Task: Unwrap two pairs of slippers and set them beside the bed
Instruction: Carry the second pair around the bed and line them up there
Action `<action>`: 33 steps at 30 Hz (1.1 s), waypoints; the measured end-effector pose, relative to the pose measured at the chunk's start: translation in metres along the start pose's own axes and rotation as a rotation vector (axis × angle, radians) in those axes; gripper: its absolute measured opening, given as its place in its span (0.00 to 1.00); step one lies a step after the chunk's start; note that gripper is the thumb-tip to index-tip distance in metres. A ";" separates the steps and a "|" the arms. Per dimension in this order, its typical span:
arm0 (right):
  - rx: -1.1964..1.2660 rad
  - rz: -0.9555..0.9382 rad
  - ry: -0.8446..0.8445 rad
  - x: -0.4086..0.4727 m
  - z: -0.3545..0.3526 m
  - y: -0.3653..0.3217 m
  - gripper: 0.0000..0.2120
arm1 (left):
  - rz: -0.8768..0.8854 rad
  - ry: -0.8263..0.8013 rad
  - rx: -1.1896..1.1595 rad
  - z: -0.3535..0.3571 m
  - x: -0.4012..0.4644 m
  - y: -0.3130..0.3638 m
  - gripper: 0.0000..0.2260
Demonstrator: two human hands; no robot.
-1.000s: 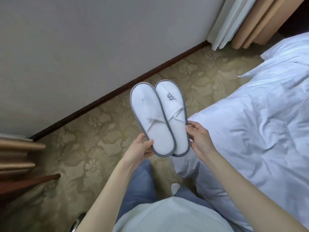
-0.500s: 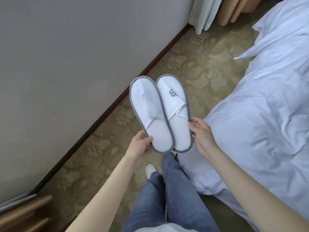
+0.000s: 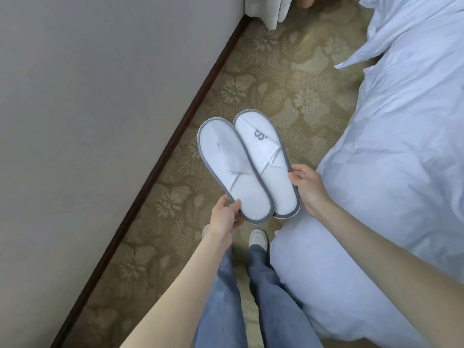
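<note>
- The left hand (image 3: 224, 215) gripped the heel edge of the left slipper (image 3: 232, 169), thumb on top and fingers curled beneath the sole.
- The right hand (image 3: 307, 185) pinched the right edge of the right slipper (image 3: 270, 162) near its heel, thumb on the upper face and fingers behind.
- Both slippers were white with grey edging, held flat and side by side in the air above the carpet (image 3: 263, 79), toes pointing far and slightly left.
- The left slipper's inner edge overlapped the right slipper's inner edge along most of its length.
- A grey mark was visible on the right slipper's toe panel; its reading could not be determined.
- No wrapping was visible on either slipper.
- The bed (image 3: 401, 146), covered in white bedding, occupied the right side, just beside the right hand.
- A grey wall (image 3: 100, 96) with a dark skirting board (image 3: 175, 136) ran along the left.
- The person's jeans (image 3: 251, 297) and white shoes (image 3: 258, 236) stood on the carpet at the near side, below the slippers.
- White curtain hems (image 3: 266, 11) hung at the far end.
</note>
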State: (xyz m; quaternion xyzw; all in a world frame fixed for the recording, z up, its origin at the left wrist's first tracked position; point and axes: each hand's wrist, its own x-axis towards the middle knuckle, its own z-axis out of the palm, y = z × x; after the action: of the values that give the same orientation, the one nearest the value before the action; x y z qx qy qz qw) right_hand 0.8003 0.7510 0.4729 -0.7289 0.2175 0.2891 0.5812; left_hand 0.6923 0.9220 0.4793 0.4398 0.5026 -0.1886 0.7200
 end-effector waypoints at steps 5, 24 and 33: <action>-0.059 0.031 0.068 0.054 0.010 0.013 0.11 | -0.053 0.008 0.007 0.007 0.057 0.010 0.05; -0.186 -0.026 0.210 0.390 0.044 0.213 0.14 | 0.125 0.194 -0.048 0.045 0.431 -0.110 0.22; -0.382 -0.159 0.280 0.497 0.010 0.303 0.15 | 0.200 0.184 -0.083 0.091 0.553 -0.164 0.16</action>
State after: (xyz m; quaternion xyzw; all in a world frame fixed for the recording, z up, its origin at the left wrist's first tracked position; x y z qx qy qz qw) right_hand 0.9680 0.7006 -0.0825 -0.8731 0.1794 0.1748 0.4182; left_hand 0.8605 0.8531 -0.0756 0.4728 0.5276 -0.0538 0.7037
